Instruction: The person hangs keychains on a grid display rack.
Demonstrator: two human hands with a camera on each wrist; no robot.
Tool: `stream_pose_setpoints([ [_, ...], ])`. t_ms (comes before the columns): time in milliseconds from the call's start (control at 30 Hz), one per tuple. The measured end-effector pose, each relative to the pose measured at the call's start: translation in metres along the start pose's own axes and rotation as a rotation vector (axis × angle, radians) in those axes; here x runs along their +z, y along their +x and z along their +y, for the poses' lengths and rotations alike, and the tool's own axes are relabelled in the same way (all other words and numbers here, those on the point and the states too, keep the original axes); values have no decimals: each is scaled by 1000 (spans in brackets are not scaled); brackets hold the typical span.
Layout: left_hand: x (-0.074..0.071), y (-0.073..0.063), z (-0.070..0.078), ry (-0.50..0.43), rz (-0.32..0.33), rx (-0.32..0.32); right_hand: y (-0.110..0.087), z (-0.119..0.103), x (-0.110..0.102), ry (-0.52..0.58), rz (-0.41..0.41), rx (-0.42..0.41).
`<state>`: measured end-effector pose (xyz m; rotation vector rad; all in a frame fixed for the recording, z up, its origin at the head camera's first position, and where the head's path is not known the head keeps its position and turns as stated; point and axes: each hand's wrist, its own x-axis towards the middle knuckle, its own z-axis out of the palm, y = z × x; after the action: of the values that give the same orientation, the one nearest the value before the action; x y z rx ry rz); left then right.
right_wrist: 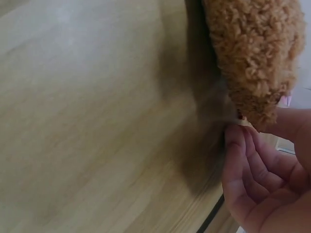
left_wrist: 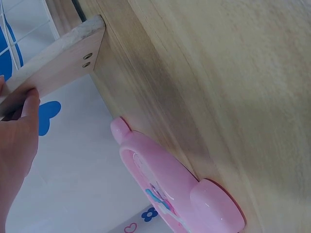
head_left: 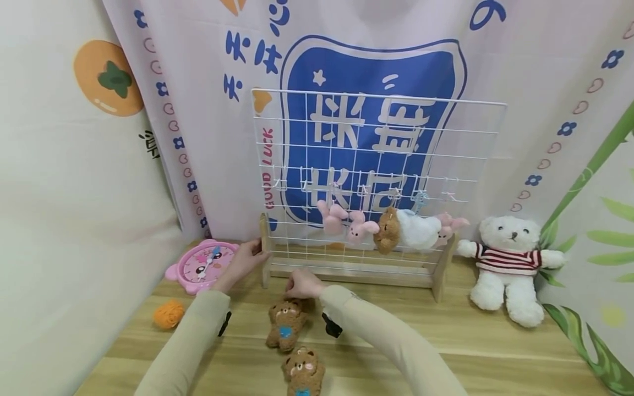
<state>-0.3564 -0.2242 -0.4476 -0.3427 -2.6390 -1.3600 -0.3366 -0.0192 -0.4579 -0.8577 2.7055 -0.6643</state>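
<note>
My left hand [head_left: 242,265] grips the left wooden post [left_wrist: 63,63] of a white wire grid rack [head_left: 376,179], its fingers on both faces of the wood in the left wrist view. In front of the rack, my right hand [head_left: 304,284] pinches the top of a brown teddy bear plush [head_left: 285,328] with a blue patch on its belly. In the right wrist view the fingertips [right_wrist: 235,136] meet at the top end of the curly plush [right_wrist: 257,53], close over the tabletop. Nearer to me lies a second brown bear plush [head_left: 303,369].
Pink bunny plushes [head_left: 360,227], a brown one [head_left: 387,231] and a white one [head_left: 418,230] hang from the rack's hooks. A pink clock [head_left: 208,268] and orange yarn ball [head_left: 169,314] lie left on the wooden table [head_left: 238,363]. A white bear [head_left: 510,275] sits right.
</note>
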Motion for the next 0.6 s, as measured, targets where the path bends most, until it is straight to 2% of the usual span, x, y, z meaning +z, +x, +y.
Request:
stream_pose_setpoints([
  [267, 1, -1, 5, -11, -12, -17, 4, 2, 3, 5, -28, -12],
  [467, 1, -1, 6, -10, -7, -5, 1, 3, 0, -39, -33, -77],
  [600, -1, -2, 4, -8, -3, 3, -1, 3, -7, -26, -21, -120],
])
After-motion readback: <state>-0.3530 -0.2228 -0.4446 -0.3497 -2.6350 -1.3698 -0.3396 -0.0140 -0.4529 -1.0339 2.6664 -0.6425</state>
